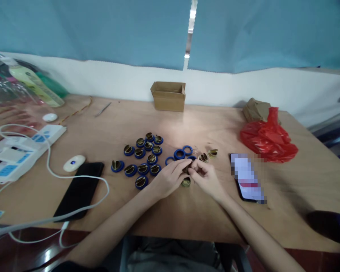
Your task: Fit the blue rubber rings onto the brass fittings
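My left hand [170, 177] and my right hand [205, 176] meet at the middle of the table, fingers closed around a small dark piece between them, mostly hidden. Just beyond the fingertips lie blue rings [179, 153] and a clear thin ring. Several round blue-rimmed pieces with brass-coloured centres [143, 168] are spread to the left of my left hand. Brass-coloured pieces without blue rims [213, 152] lie beyond my right hand, and another brass piece [186, 182] sits below the fingertips.
An open cardboard box [169, 99] stands at the back. To the right are a lit phone [247, 177] and a red plastic bag [269, 139]. A black phone [79, 190], white cables and a power strip [19, 155] lie left. Another person's hand rests at far left.
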`<action>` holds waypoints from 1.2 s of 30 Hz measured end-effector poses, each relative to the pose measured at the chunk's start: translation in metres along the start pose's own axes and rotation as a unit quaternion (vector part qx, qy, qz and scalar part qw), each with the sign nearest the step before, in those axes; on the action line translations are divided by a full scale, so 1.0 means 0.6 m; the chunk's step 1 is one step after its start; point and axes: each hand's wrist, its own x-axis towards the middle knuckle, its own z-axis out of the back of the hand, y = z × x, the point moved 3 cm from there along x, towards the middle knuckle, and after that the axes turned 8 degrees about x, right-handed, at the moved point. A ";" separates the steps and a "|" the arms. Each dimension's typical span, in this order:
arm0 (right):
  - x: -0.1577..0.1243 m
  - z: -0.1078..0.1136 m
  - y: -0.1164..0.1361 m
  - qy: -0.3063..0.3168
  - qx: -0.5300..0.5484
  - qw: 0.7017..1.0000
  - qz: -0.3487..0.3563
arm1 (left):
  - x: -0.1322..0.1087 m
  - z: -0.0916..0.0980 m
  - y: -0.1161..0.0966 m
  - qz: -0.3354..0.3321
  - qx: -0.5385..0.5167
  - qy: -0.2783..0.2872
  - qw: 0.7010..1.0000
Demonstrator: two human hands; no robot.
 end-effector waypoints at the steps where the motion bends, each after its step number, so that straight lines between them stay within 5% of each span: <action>1: 0.000 0.000 0.002 -0.001 0.010 1.000 -0.002 | 0.000 -0.001 0.000 0.006 -0.008 -0.005 1.000; 5: 0.000 0.000 0.013 0.018 0.085 0.996 -0.036 | 0.005 0.005 -0.001 0.026 -0.038 -0.038 0.998; 9: 0.005 0.017 0.019 -0.058 0.124 0.990 -0.038 | 0.011 0.017 -0.002 0.044 -0.028 -0.082 0.995; 17: 0.018 0.052 0.008 -0.170 -0.025 0.984 0.037 | 0.018 0.029 0.025 0.141 0.055 -0.142 0.978; 24: 0.031 0.059 -0.004 -0.160 -0.221 0.956 0.112 | 0.017 0.032 0.072 0.195 0.087 -0.110 0.971; 31: 0.050 0.046 -0.001 -0.095 -0.488 0.857 0.139 | 0.022 0.034 0.113 0.173 0.104 -0.001 0.980; 36: 0.058 0.048 -0.020 -0.068 -0.556 0.816 0.146 | 0.026 0.016 0.129 0.152 0.106 0.100 0.978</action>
